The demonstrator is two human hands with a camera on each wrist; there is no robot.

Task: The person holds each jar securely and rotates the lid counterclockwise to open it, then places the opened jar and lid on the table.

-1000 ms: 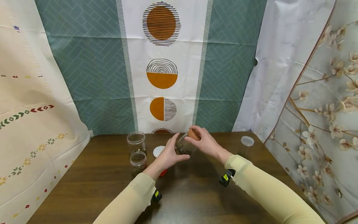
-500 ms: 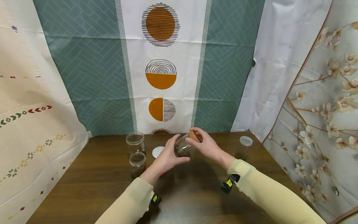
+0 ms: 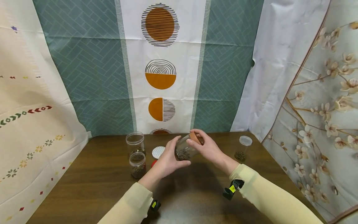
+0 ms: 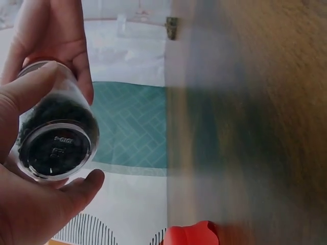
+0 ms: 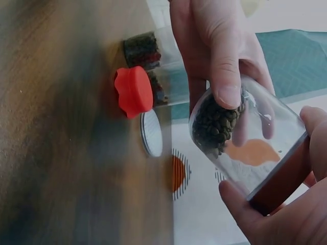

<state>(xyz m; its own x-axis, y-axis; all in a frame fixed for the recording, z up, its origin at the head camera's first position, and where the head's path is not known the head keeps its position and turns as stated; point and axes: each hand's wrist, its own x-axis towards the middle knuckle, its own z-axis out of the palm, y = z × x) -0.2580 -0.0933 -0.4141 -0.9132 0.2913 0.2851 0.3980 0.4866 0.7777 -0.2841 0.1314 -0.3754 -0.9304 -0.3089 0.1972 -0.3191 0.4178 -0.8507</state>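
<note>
A clear jar (image 3: 186, 148) with a brownish-orange lid (image 3: 195, 138) is held tilted above the table, its lid end up to the right. Dark granules (image 5: 212, 122) gather at its lower end, as the right wrist view shows. My left hand (image 3: 167, 160) grips the jar's body from the left, thumb and fingers spread around it. My right hand (image 3: 208, 148) grips the lid end, thumb on the near side. Lid and jar are together. In the left wrist view, the jar's round base (image 4: 56, 150) faces the camera, with raised marks on it.
At the left stand a taller clear jar (image 3: 135, 141) and a shorter one (image 3: 138, 165), both holding dark contents. Near them are a white patterned lid (image 3: 158, 151) and a red scalloped lid (image 5: 134, 92). A small clear container (image 3: 242, 149) stands at the right.
My hands and the jar have shifted slightly downward in the head view, and the right forearm a little to the right. Both hands keep their grip; the jar stays tilted.
</note>
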